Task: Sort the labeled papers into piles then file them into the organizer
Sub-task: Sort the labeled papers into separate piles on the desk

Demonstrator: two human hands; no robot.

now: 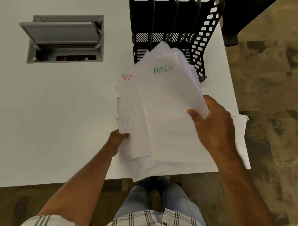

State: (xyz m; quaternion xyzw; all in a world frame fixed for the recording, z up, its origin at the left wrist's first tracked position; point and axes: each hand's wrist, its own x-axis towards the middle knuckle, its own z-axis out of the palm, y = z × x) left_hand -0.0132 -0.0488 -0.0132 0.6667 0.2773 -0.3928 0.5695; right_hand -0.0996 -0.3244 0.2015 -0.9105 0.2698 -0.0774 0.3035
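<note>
- A grey flip-up cable box point(65, 39) is sunk into the white table point(41, 107) at far left, its lid propped open, with a dark socket strip inside.
- The left hand point(116, 142) grips the lower left edge of a fanned stack of papers point(161, 117), thumb on top and fingers underneath.
- The stack is held above the table's near right part; the top sheet reads "ADMIN" in green, and a sheet beneath shows "FIN" in red.
- A black mesh file organizer point(173, 27) with several upright slots stands at the table's far edge, just behind the stack.
- The right hand point(215, 123) pinches the stack's right edge, thumb pressed on the top sheet.
- More loose sheets point(240, 133) lie on the table under the right hand, overhanging its right edge.
</note>
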